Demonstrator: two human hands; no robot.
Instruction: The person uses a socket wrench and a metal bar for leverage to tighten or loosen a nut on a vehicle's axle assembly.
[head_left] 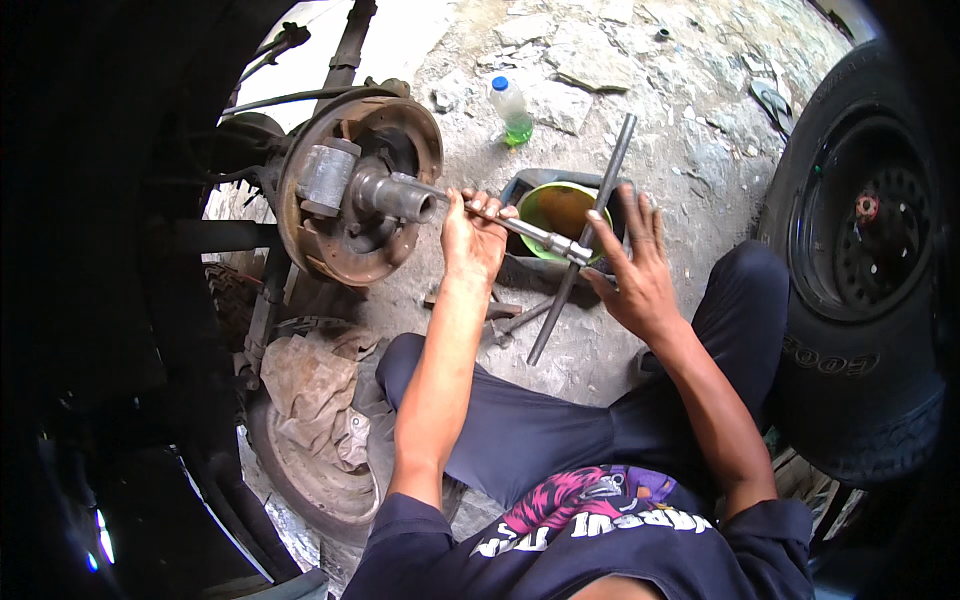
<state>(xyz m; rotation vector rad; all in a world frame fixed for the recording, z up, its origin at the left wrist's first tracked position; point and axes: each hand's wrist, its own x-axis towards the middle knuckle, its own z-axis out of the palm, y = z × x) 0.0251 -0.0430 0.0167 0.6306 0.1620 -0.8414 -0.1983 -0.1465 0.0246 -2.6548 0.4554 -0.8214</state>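
My left hand (472, 242) is closed round the shaft of a T-handle wrench (527, 230). The wrench's far end reaches to the backing plate (425, 240) of a wheel hub, beside the protruding metal spindle (405, 200); exactly where the tip sits is hidden. A long sliding crossbar (619, 152) passes through the wrench's near end. My right hand (642, 285) is open beside that crossbar, fingers spread, with the thumb and fingers very close to it. Whether they touch it I cannot tell. On the plate sits a grey cylindrical part (328, 175).
Behind the wrench, a green bowl (535, 200) with brown contents stands in a dark container (515, 185). A blue-capped bottle (511, 112) of green liquid is farther back. Tools (520, 320) lie below. A drum with a rag (315, 385) sits left; a wheel (860, 250) stands right.
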